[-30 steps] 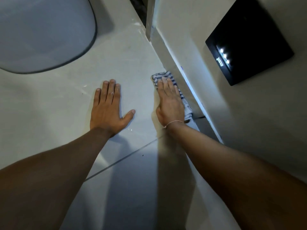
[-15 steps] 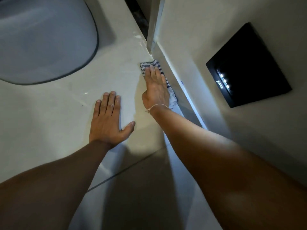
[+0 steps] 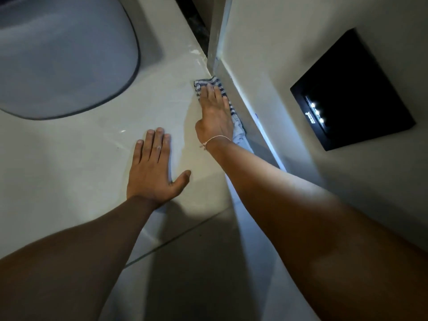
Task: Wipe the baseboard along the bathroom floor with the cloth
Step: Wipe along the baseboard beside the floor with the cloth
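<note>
A blue-and-white striped cloth (image 3: 209, 83) lies on the pale tiled floor, pressed against the foot of the baseboard (image 3: 249, 107) that runs along the right wall. My right hand (image 3: 214, 114) lies flat on the cloth with fingers straight and together, close to the wall's far corner; most of the cloth is hidden under the palm. A thin string band circles that wrist. My left hand (image 3: 154, 167) rests flat on the floor tile to the left, fingers spread, holding nothing.
A grey toilet bowl (image 3: 60, 56) fills the upper left. A black plate with three small lights (image 3: 352, 89) is set in the right wall. A dark gap (image 3: 196, 24) opens beyond the wall corner. A tile joint (image 3: 180, 239) crosses the floor under my forearms.
My right hand has slid the cloth forward along the baseboard toward the far corner. My left hand stayed planted on the floor.
</note>
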